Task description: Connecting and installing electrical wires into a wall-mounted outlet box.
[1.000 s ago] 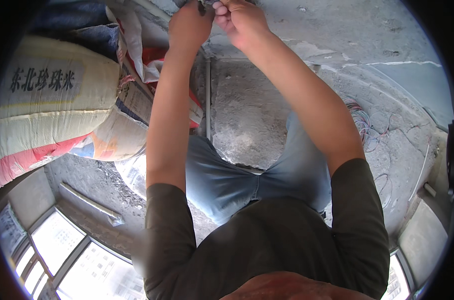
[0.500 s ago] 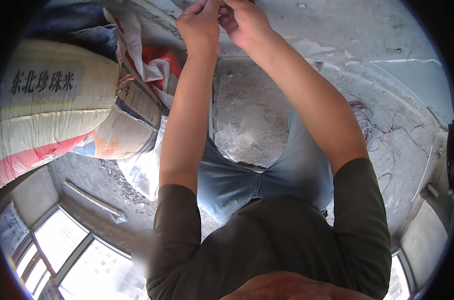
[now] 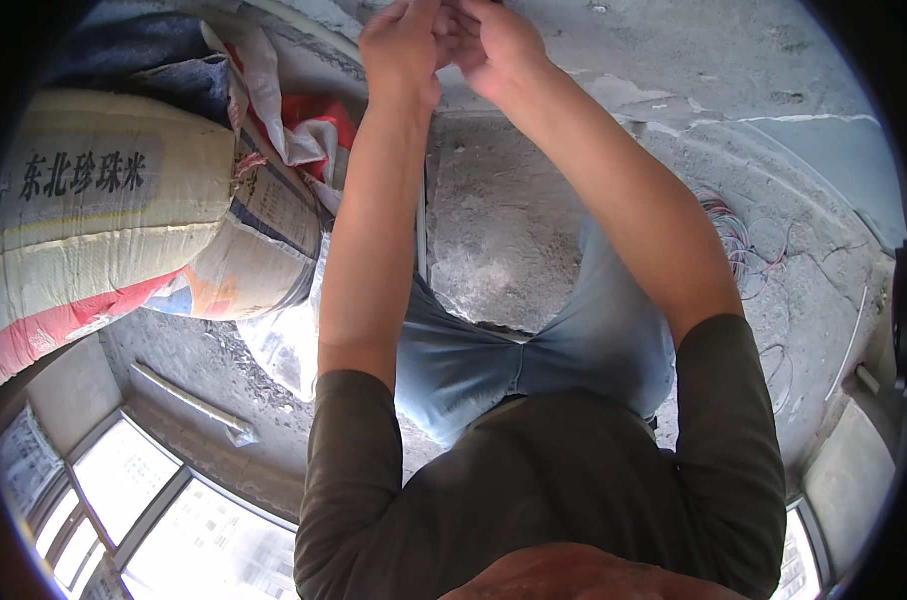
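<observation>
Both arms reach up to the top edge, close to the rough grey wall (image 3: 673, 60). My left hand (image 3: 401, 48) has its fingers bent and drawn together toward the right hand. Beside it, nearly touching, my right hand (image 3: 503, 48) is turned palm inward with curled fingers. The fingertips of both meet near the upper border and are partly cut off there. Whatever lies between them is too small or hidden to make out. Below the hands is a bare, worn grey patch (image 3: 503, 220) of concrete.
Stuffed woven sacks (image 3: 113, 190) are piled on the left, with a red and white bag (image 3: 318, 130) beside them. A pale pipe (image 3: 188, 400) lies on the floor at lower left. Coiled thin wires (image 3: 728, 240) lie at right. Windows (image 3: 203, 540) show at lower left.
My hands have shifted slightly, the right one a little to the right and down. Its fingers look more spread from the left hand's wrist side. The sacks and wires stay put.
</observation>
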Demonstrator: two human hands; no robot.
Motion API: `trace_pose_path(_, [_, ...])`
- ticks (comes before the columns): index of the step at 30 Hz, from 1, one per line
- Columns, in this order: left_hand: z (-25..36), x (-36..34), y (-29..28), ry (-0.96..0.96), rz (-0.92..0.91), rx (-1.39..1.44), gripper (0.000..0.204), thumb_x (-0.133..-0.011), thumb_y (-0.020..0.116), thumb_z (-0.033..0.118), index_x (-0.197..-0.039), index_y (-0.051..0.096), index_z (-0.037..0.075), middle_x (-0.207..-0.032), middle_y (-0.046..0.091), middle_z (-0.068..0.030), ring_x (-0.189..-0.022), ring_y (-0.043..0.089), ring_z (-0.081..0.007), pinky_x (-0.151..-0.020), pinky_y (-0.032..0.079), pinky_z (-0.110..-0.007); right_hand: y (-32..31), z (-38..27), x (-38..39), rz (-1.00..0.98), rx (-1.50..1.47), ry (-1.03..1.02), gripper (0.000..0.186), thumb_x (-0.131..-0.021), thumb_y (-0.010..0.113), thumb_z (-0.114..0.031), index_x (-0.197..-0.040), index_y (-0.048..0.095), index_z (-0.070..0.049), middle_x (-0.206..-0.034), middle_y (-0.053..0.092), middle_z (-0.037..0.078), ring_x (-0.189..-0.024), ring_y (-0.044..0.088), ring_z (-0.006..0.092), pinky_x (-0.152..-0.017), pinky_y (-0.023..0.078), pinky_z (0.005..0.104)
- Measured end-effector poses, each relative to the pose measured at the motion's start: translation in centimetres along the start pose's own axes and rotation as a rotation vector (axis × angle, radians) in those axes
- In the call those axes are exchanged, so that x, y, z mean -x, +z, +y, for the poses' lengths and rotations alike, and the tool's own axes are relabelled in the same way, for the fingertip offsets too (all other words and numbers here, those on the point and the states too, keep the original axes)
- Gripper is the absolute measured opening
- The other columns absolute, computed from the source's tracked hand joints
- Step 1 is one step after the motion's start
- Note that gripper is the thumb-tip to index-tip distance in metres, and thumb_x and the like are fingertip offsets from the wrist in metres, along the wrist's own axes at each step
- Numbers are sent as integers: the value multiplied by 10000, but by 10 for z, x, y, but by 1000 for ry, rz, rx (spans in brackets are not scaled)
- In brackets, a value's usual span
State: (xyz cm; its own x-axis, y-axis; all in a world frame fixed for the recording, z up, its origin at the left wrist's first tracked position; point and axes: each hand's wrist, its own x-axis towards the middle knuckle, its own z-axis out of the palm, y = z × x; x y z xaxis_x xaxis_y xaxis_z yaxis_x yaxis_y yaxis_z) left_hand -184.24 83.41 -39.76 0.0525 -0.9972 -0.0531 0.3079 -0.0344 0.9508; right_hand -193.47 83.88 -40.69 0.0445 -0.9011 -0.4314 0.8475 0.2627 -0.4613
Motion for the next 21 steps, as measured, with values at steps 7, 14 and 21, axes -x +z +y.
trace_pose_path(7, [-3,-21,9,-229,46,248,162,-950,555,142,-808,585,68,-610,519,-14,-435,408,-105,-358,286,-247,4,-12,32,57,363,-144,181,-955,502,-117,-861,639,-44,-781,657,47,-689,616,144,-631,479,268])
trace_pose_path(14, [-20,-15,8,1,51,47,261,-976,535,155,-735,590,71,-608,539,-9,-458,441,-115,-404,302,-263,-23,-8,8,-170,675,-345,177,-889,532,-113,-893,694,-42,-818,689,49,-716,622,184,-663,484,342])
trace_pose_path(21, [-15,-5,29,62,170,204,292,-977,533,140,-697,581,70,-578,521,-5,-457,435,-99,-421,307,-253,5,-43,48,35,1582,-760,203,-887,542,-185,-918,691,-50,-885,679,211,-851,653,391,-735,522,453])
